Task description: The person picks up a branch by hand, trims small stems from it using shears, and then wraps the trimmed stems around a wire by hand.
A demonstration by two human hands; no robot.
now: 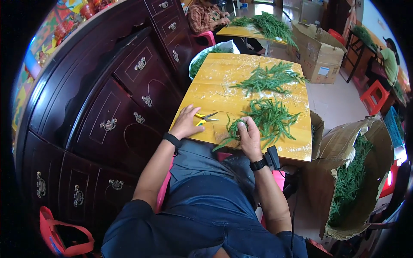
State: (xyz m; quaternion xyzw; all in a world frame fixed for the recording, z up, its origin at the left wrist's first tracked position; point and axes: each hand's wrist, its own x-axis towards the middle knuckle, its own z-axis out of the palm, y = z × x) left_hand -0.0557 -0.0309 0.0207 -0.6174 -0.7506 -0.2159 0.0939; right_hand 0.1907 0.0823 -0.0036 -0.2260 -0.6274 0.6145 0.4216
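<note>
pinching a green sprig [232, 129] — right hand [250, 138]; left hand [185, 124] — unclenched beside yellow-handled pliers [206, 117]

Pale light comes from a bright opening [263, 9] at the far end. My yellow tabletop [211, 81] is evenly bright, with soft shadows under the greenery [271, 118]. To my left, the dark cabinet [120, 96] stays dim, with a dull sheen on its panels. At right, a white hot spot glares on a red object [386, 188]. My left hand [185, 123] and right hand [249, 136] look fairly clear; far details soften. Straight edges bow toward the rim, where black fills the corners.
</note>
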